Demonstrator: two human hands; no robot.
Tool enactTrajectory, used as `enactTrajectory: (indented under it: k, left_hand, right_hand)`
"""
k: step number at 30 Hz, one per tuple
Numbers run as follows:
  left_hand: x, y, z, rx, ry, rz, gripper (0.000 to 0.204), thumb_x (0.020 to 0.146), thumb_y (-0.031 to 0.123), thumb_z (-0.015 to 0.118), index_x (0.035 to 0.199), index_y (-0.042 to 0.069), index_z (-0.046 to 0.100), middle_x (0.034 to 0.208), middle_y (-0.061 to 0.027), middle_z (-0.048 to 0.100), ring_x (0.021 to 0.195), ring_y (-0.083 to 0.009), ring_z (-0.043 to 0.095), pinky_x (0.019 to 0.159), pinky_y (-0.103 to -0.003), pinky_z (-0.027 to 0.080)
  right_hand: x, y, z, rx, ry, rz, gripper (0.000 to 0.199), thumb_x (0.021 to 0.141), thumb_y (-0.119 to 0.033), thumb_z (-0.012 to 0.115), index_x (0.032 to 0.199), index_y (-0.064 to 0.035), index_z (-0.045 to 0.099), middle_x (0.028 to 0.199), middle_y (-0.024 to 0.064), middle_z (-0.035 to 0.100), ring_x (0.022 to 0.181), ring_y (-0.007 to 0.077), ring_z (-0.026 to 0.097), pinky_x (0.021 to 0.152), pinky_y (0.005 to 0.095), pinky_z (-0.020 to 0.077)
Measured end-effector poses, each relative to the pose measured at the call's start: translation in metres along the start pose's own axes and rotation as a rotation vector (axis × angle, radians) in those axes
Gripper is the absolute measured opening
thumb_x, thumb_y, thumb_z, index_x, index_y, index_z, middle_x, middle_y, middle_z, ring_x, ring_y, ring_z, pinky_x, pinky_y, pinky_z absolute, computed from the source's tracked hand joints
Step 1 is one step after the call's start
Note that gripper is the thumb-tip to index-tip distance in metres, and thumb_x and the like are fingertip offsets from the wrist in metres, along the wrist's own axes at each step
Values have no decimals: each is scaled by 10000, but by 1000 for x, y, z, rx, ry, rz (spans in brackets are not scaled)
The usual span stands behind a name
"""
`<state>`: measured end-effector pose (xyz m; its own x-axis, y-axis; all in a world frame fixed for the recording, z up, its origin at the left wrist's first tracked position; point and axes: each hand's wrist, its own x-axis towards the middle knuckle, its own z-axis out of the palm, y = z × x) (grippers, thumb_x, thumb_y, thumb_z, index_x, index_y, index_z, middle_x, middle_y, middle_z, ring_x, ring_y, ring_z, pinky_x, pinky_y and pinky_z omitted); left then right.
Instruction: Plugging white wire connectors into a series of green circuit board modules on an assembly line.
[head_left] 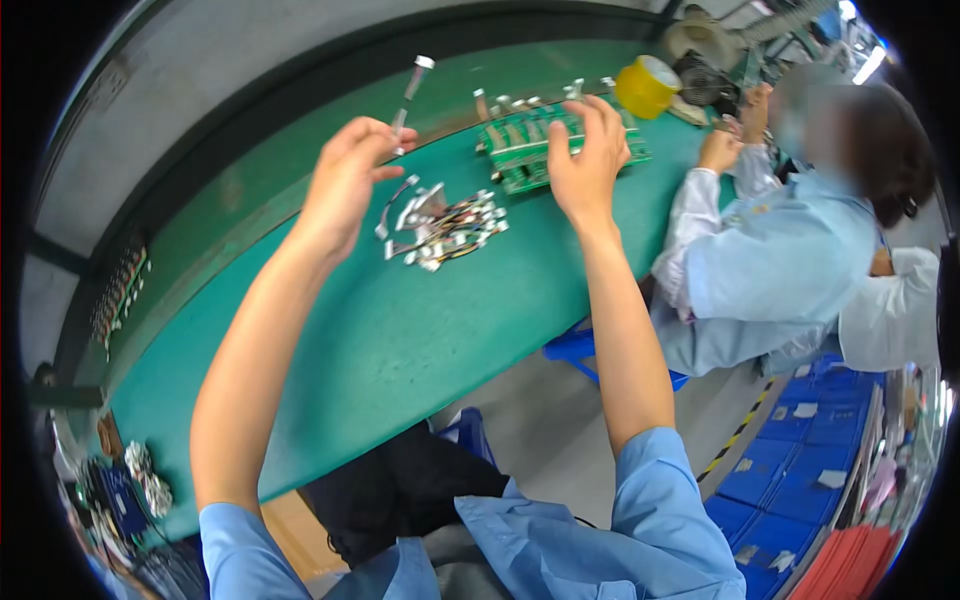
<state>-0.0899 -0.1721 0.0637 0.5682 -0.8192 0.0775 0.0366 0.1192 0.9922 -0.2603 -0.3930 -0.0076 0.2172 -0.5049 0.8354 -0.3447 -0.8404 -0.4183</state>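
A short cable [409,98] with white plugs at its ends stands up from my left hand [352,165], which pinches its lower end between thumb and fingers. My right hand [588,160] is over a green circuit board panel [522,172], its thumb and fingers apart; whether it presses on the board is hard to make out. Along the panel's far side stick up several white connectors and short wires. Between my hands, on the green table mat [400,320], lies a loose pile of cables [450,228] with white plugs.
A roll of yellow tape [646,87] stands beyond the panel, near a dark fan [705,80]. At the right sits a co-worker [780,250] in light blue, hands raised over the table. Another row of boards [122,295] rests at the far left. Blue bins [800,450] stand lower right.
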Motion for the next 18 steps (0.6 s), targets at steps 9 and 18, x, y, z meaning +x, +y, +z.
enactTrajectory:
  k: [9, 18]
  left_hand:
    - [-89, -51, -127, 103, 336, 104, 115, 978, 111, 628, 1065, 38, 644, 1001, -63, 663, 926, -133, 579, 868, -265, 465]
    - [-97, -71, -133, -143, 260, 260, 130, 965, 57, 642, 1085, 7, 642, 980, -70, 671, 867, -127, 593, 825, -243, 490]
  right_hand:
    - [-61, -106, -21, -4, -555, -281, 130, 843, -148, 695, 961, -119, 742, 1112, -8, 665, 1079, 195, 569, 1085, 411, 272]
    - [-46, -138, 0, 31, -500, -304, 64, 827, -143, 682, 843, -123, 740, 929, -21, 672, 928, 175, 575, 1058, 420, 285]
